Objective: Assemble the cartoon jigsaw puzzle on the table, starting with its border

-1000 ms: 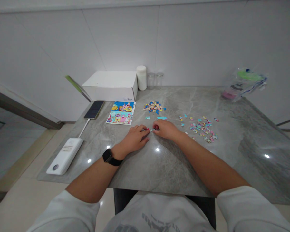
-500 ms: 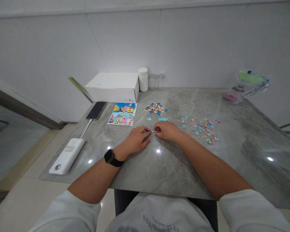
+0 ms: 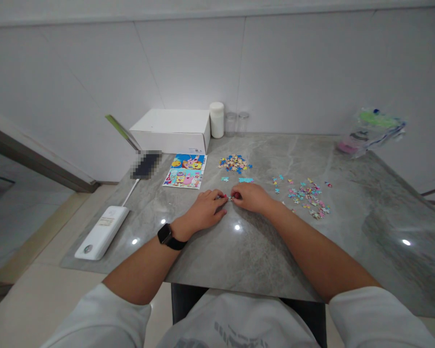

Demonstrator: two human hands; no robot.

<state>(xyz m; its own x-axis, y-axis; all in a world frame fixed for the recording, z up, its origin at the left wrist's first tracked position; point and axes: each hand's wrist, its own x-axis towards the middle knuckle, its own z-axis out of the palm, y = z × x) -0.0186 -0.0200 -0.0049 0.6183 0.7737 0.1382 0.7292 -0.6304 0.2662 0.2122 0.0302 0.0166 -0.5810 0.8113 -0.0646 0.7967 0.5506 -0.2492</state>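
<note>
My right hand is closed in a pinch on a small puzzle piece, mostly hidden by the fingertips, at the middle of the grey table. Facing it from the left is my left hand. Its fingertips press down on small joined or adjacent pieces, and its thumb lies apart from the index finger. The fingertips of both hands nearly meet. Just beyond them lie a light-blue joined strip of pieces and a smaller light-blue piece.
Loose pieces spread to the right; a blue-and-yellow pile lies behind. A cartoon picture sheet, white box, white bottle, two clear jars, pixelated phone, power bank and plastic bag surround them.
Both hands stay at nearly the same spot, with only slight finger movement around the small pieces. The whole view has shifted a little.
</note>
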